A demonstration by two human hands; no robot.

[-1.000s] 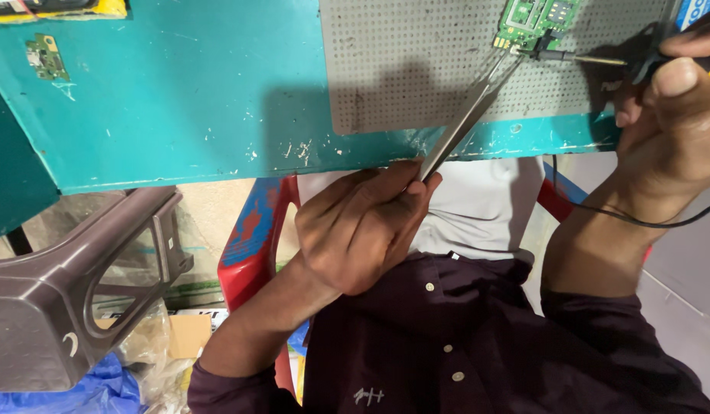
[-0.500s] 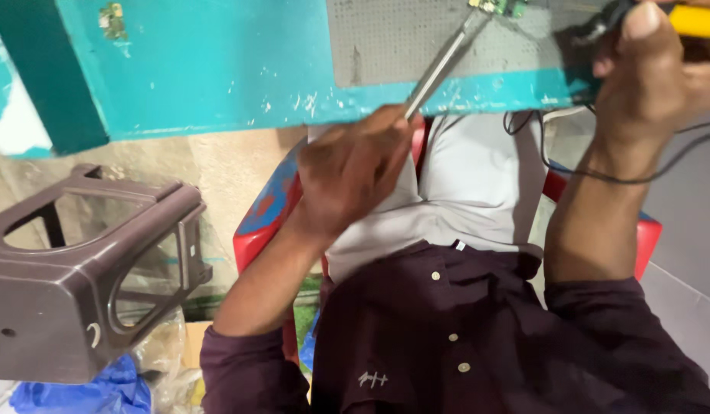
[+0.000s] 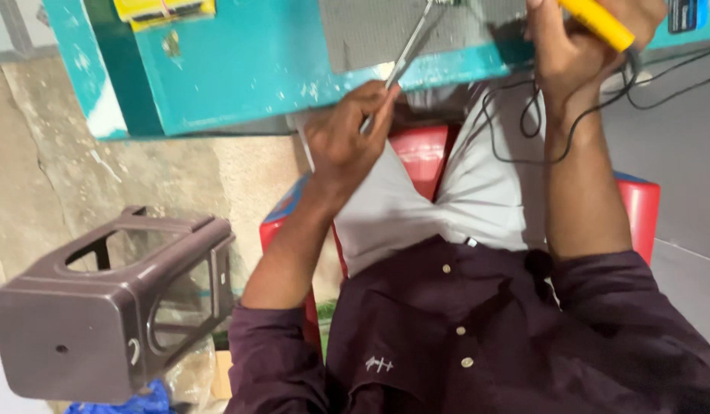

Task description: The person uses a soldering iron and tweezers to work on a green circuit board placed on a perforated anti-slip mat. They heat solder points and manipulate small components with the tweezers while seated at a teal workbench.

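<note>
Ideally, the tweezers [image 3: 401, 65] pinched shut in the left hand [image 3: 343, 138] are kept steady, tips on the grey mat [image 3: 370, 31] of the teal worktop [image 3: 240, 69], while the yellow iron [image 3: 596, 21], gripped in the closed right hand [image 3: 573, 54], is rested lightly.

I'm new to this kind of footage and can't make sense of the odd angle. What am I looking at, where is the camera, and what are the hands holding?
There is no machine here: a person works with bare hands, filmed by a camera worn on their head, looking down over their own dark shirt. The left hand holds metal tweezers that reach up onto a grey mat on a teal table. The right hand grips a yellow-handled tool with a black cord trailing from that side; its tip is out of view. A yellow item lies at the table's far edge. Beside the person stands a brown plastic stool, and they sit on a red chair.
</note>
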